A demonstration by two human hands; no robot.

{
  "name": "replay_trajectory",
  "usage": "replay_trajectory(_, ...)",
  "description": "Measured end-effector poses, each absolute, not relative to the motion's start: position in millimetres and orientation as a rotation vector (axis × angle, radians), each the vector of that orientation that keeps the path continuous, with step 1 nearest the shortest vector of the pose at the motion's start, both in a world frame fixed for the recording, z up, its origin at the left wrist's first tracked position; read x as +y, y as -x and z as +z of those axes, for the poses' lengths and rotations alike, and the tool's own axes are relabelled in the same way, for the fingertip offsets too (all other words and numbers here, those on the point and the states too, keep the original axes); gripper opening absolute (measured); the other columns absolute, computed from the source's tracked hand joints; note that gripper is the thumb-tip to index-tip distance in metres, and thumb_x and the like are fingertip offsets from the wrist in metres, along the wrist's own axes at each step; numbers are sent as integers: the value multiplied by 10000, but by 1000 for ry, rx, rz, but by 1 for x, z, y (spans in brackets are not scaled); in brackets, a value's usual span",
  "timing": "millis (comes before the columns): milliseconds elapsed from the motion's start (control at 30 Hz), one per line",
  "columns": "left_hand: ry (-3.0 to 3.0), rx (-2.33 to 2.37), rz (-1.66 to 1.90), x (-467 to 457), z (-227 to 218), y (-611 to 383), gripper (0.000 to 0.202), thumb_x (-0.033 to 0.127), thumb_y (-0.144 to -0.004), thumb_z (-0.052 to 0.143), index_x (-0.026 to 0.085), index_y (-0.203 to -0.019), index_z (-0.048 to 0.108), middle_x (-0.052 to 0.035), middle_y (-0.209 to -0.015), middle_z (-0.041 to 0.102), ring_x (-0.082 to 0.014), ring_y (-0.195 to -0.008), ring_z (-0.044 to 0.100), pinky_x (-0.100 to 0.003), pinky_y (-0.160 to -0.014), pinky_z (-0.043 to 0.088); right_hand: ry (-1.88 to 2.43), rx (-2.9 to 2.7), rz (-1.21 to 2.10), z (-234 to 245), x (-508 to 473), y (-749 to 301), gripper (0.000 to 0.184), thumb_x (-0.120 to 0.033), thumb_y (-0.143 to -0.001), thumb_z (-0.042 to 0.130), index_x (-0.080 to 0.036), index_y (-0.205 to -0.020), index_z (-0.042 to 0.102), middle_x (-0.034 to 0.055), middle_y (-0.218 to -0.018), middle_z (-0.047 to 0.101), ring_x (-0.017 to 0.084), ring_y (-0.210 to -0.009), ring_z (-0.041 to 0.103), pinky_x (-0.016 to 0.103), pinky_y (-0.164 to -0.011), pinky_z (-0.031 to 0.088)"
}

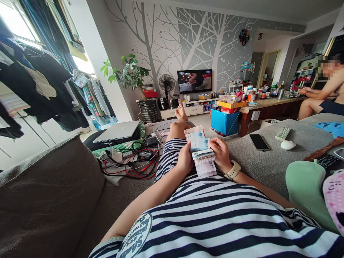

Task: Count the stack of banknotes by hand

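Our left hand (185,158) and right hand (220,154) curl closed around a thick stack of banknotes and paper slips (202,152), gripping it from both sides above our striped top (215,222). A pale wristwatch (232,170) circles the right wrist. On the grey sofa (258,168) to our right lie a black smartphone (258,142), a white computer mouse (288,144) and a remote control (282,133). Ahead on the left sits a silver laptop (116,131). Farther right, a seated person (322,86) standing out beyond the sofa standing beside a stone-topped counter (268,104) is near; a television (194,81) glows against the far wall.

Navy-and-white stripes on the shirt (215,229) — pale blue on the banknotes (199,144)
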State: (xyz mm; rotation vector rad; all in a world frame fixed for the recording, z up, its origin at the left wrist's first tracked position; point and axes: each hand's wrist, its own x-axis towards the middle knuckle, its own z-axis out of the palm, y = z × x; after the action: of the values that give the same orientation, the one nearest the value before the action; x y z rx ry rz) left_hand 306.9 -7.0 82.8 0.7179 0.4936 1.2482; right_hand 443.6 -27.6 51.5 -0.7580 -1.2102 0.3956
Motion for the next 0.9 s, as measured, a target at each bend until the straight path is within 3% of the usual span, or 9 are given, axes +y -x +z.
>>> replay_trajectory(533,-785,447,1238,-1,78,-310,176,291,-700,730,133,-771,705,-113,-846,770,-315,-979,755,-384,-867,610,753,-1213,375,54,-29,-445,448,-603,-884,706,-202,-747,559,6,-683,545,144,-628,479,295,-592,376)
replay_trajectory(900,-767,443,1225,-5,80,-311,101,229,-726,720,163,-726,643,-82,-762,743,-315,-991,765,-410,-919,621,769,-1229,334,55,-29,-446,440,-609,-891,681,-209,-748,566,19,-689,558,167,-651,508,305,-604,411)
